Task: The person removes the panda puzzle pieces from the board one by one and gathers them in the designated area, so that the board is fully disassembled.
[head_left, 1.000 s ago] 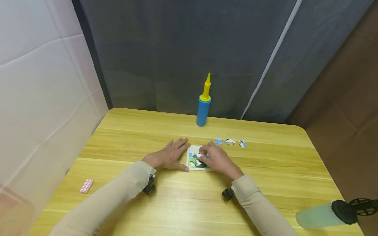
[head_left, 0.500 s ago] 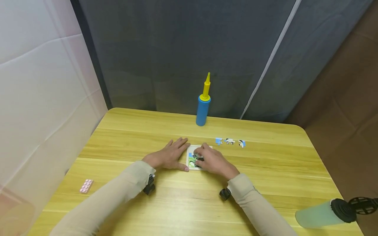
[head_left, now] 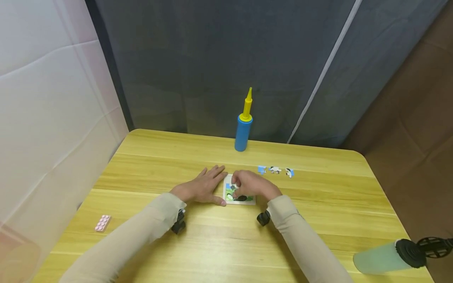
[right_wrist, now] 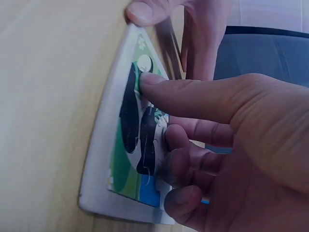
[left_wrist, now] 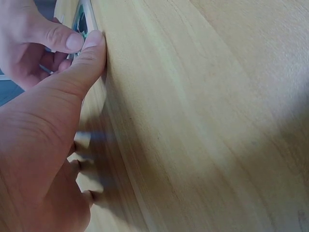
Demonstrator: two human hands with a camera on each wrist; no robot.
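Jigsaw tray point(head_left: 247, 201) sits mid-table, near side of the blue-and-yellow pump point(head_left: 243, 126). Left hand point(head_left: 202, 187) flat, fingers spread, thumb against the tray's left edge — likely bracing it. Right hand point(head_left: 251, 184) fingers curled, fingertips point(right_wrist: 149, 79) pressing a panda piece point(right_wrist: 145, 130) down into the tray — no pinch visible. Three loose pieces point(head_left: 275, 170) just right of the tray.

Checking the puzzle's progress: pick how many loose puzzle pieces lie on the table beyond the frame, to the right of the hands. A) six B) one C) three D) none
C: in the head view three loose puzzle pieces lie in a row on the table, apart from the puzzle frame under the right hand.
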